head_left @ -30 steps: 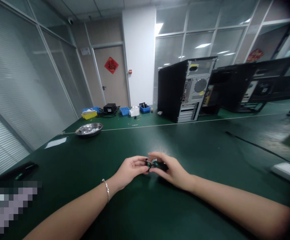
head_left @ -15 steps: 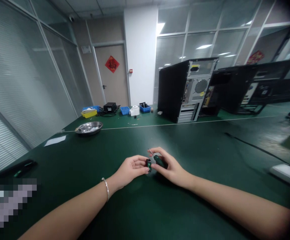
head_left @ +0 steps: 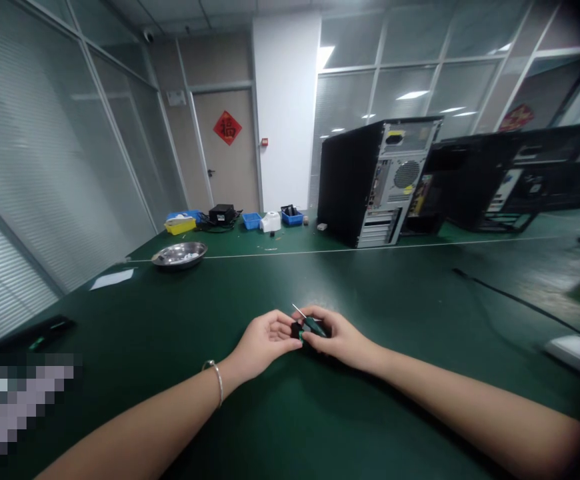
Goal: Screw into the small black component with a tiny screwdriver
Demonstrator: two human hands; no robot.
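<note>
Low over the green table, my left hand [head_left: 269, 339] pinches a small black part with a bit of green [head_left: 297, 330] between thumb and fingers. Its exact kind is too small to make out. My right hand [head_left: 337, 337] is closed around a screwdriver with a dark green handle [head_left: 314, 326]; its thin metal shaft points up and to the left. The right thumb and fingertips also reach the small part, so both hands meet at it. A silvery bracelet [head_left: 215, 382] circles my left wrist.
A steel dish [head_left: 180, 263] with white bits stands at left, beyond a paper sheet [head_left: 113, 279]. Black computer cases [head_left: 349, 190] line the back right. Blue trays [head_left: 251, 222] and a black adapter [head_left: 221, 214] sit far back. A black cable [head_left: 513, 295] and white object [head_left: 577, 350] lie right.
The small part has turned between my fingers, showing more black. The screwdriver has tilted, its shaft lying more to the left. The camera view has shifted slightly.
</note>
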